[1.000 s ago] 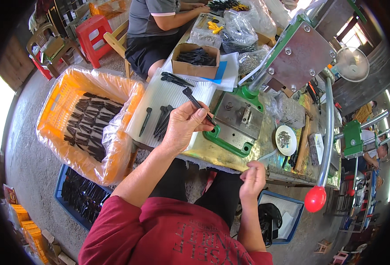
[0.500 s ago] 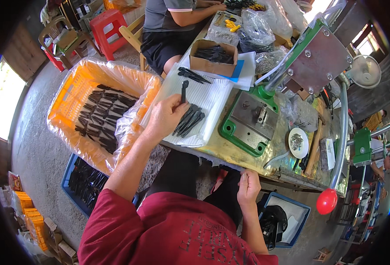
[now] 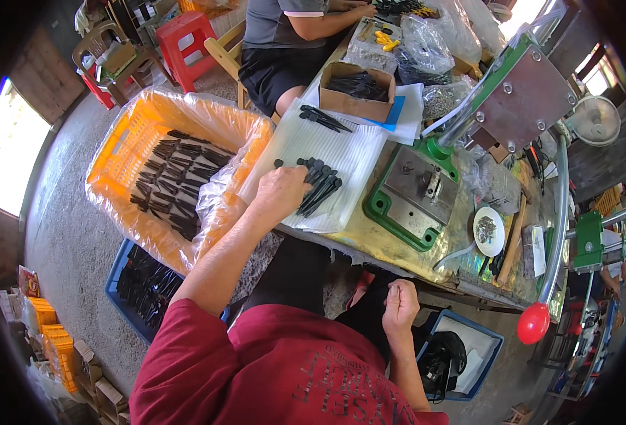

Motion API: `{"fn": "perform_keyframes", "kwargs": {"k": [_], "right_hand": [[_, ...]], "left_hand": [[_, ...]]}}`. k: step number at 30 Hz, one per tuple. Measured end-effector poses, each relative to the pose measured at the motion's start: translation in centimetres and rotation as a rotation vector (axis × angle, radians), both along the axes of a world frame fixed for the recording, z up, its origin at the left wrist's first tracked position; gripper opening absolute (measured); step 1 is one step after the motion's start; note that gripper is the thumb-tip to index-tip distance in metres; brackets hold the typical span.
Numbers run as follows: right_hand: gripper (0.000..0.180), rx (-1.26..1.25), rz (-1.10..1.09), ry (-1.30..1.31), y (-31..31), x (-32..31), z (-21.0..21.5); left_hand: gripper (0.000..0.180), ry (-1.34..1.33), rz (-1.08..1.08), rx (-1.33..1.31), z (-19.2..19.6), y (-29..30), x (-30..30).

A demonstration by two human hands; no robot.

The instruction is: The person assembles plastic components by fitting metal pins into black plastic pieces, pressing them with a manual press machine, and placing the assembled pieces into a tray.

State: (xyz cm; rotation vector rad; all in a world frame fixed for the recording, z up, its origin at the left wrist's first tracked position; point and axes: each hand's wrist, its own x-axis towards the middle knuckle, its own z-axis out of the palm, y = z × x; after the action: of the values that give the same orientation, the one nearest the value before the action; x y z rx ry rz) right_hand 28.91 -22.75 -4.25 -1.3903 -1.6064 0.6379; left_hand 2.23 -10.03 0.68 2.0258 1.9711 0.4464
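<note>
Fingers (image 3: 293,183) of left hand (image 3: 279,191) curled loosely, tips resting on pile of black pins (image 3: 320,185); whether any pin is actually pinched cannot be made out. Pile lies on white ribbed sheet (image 3: 341,145) on tabletop (image 3: 370,244), just left of green press base (image 3: 416,195). Right hand (image 3: 400,301) closed into loose fist below tabletop edge, over lap; contents not visible.

Surroundings: orange crate (image 3: 132,138) lined with plastic, holding black parts, left of tabletop; blue bin (image 3: 143,283) on concrete floor below it; cardboard box (image 3: 359,88) of black parts farther along; red lever knob (image 3: 534,322) at right. Seated person (image 3: 285,35) at top, cut off by frame.
</note>
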Motion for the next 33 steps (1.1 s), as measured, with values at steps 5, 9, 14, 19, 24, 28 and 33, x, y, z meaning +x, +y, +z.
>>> {"fn": "perform_keyframes", "kwargs": {"k": [5,9,14,19,24,28,33], "right_hand": [[0.008,-0.009,-0.009,0.001,-0.5,0.1,-0.6],[0.007,-0.029,-0.004,0.002,-0.7,0.1,-0.8],[0.007,-0.023,-0.002,0.006,-0.7,0.1,-1.0],[0.007,-0.038,-0.008,0.024,-0.9,0.0,-1.5],[0.014,0.061,0.066,-0.067,-0.7,0.1,-2.4],[0.007,-0.048,-0.001,0.018,-1.0,-0.4,-1.7],[0.007,-0.061,0.011,0.014,-0.9,-0.5,-1.7]], "left_hand": [[0.025,0.007,0.000,0.020,-0.2,0.0,0.1],[0.027,0.034,0.015,0.048,-0.2,0.0,0.1],[0.034,0.017,0.075,0.107,-0.7,0.4,0.4],[0.061,-0.004,0.138,0.012,-0.5,0.2,1.6],[0.074,0.042,0.095,0.010,-0.7,0.4,2.5],[0.072,0.072,0.076,-0.008,-1.1,0.8,2.7],[0.064,0.084,0.104,-0.047,-0.8,1.3,3.2]]}}
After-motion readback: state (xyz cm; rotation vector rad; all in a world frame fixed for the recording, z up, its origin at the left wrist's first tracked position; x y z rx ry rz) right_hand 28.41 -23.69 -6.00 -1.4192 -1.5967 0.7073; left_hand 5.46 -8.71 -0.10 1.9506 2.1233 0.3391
